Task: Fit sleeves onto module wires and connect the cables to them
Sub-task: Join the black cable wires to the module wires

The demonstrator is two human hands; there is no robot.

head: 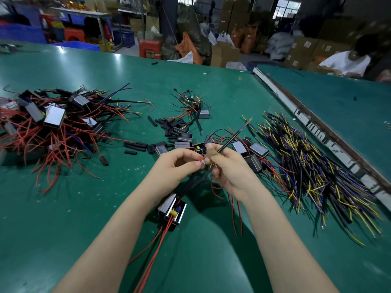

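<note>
A small silver-and-black module (172, 209) hangs just above the green table between my forearms, with red wires trailing toward me. My left hand (179, 160) pinches a red wire end of that module between thumb and forefinger. My right hand (227, 166) grips a black cable (231, 138) that points up and right, its coloured tips free. Both hands meet at the wire ends. Loose black sleeves (169, 127) lie scattered beyond my hands.
A heap of modules with red wires (53, 121) fills the left. A bundle of black, yellow and purple cables (306, 166) lies at the right. Several modules (254, 149) sit behind my hands. A table seam (296, 111) runs diagonally at right; a person works beyond it.
</note>
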